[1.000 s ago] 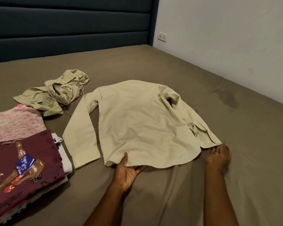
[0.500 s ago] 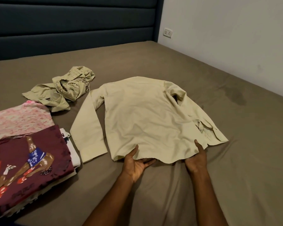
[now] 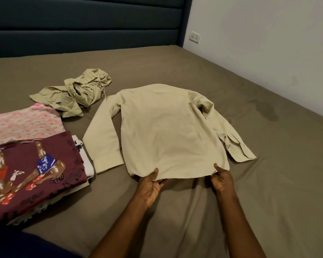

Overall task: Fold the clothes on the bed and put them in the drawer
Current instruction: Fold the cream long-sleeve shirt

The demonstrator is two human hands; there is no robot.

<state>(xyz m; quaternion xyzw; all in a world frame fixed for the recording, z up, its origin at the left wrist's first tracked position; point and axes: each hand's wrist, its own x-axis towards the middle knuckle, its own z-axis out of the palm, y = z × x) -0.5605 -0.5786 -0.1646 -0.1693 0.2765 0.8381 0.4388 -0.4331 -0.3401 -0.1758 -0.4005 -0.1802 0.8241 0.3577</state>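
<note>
A cream long-sleeved shirt (image 3: 166, 131) lies flat, back side up, in the middle of the bed (image 3: 268, 183), its sleeves spread to either side. My left hand (image 3: 150, 185) pinches the shirt's near hem at the left corner, thumb on top. My right hand (image 3: 221, 179) pinches the same hem at the right corner. A crumpled olive garment (image 3: 76, 94) lies beyond the shirt's left sleeve. The drawer is not in view.
A stack of folded clothes sits at the left: a maroon printed piece (image 3: 32, 170) on top, a pink patterned one (image 3: 24, 125) behind it. A dark padded headboard (image 3: 82, 25) runs along the far side, and a white wall (image 3: 268, 43) borders the right.
My right hand has come in from beside the right cuff and taken hold of the hem's right corner. The hem is pulled straighter and the shirt lies flatter.
</note>
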